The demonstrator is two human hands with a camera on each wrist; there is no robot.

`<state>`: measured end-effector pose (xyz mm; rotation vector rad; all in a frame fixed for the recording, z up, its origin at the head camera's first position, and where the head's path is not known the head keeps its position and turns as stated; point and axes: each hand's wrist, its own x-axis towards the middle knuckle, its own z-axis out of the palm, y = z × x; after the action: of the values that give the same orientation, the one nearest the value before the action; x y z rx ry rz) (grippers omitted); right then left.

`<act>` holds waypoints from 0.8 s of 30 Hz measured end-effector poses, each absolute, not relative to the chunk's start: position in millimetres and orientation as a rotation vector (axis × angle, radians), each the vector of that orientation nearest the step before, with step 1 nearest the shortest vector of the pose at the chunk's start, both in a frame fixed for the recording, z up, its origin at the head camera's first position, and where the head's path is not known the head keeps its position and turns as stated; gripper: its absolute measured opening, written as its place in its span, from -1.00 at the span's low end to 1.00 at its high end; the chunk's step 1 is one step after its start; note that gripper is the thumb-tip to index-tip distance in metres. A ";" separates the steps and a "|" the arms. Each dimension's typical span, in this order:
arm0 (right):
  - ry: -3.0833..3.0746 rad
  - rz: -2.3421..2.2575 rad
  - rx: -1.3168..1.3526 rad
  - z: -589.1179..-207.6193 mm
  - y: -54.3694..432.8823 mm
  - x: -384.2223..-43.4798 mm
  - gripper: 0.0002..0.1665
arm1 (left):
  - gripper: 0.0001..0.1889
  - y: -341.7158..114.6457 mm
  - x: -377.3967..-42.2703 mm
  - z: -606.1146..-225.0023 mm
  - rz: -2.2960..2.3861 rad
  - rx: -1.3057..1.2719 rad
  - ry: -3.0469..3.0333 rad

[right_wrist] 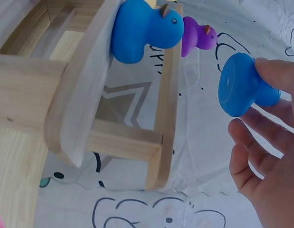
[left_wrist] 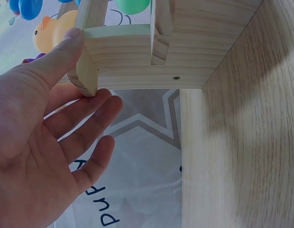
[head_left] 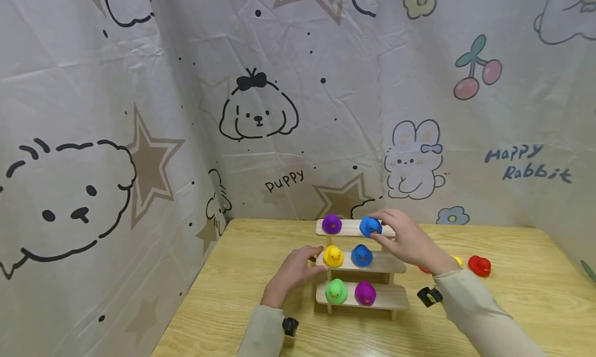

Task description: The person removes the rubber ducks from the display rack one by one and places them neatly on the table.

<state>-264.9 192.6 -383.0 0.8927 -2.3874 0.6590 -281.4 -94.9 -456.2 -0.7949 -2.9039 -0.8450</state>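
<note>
A three-tier wooden stand (head_left: 388,263) carries small toy ducks. Between thumb and fingers my right hand (head_left: 412,240) pinches a blue duck (right_wrist: 238,85), its flat base lifted off the top tier in the right wrist view. Farther left on that tier sits a purple duck (head_left: 331,224). The middle tier bears a yellow duck (head_left: 333,256) and another blue duck (head_left: 361,256); a green duck (head_left: 336,292) and a magenta duck (head_left: 366,293) sit on the bottom one. My left hand (left_wrist: 56,118) holds the left end of a board, thumb on one side, index finger on the other.
Right of the stand, a red duck (head_left: 479,265) lies on the wooden table (head_left: 535,300). Yellow and red pieces there are partly hidden behind my right wrist. A printed cloth (head_left: 288,155) hangs behind the table and along its left side.
</note>
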 end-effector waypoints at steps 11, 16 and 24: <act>-2.338 0.592 0.884 -382.4 215.4 -249.1 -0.52 | -0.39 -95.7 -281.6 -456.8 -0.847 -0.809 -2.900; -2.311 0.556 0.889 -384.8 228.8 -243.4 -0.50 | -0.38 -95.2 -282.2 -456.9 -0.854 -0.812 -2.896; -2.372 0.547 0.816 -388.9 250.3 -231.3 -0.49 | -0.38 -95.4 -281.0 -455.8 -0.852 -0.821 -2.893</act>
<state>-231.3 250.3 -388.9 0.8157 -2.3721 0.5474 -281.0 -95.4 -455.8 -0.8213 -2.8934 -0.8520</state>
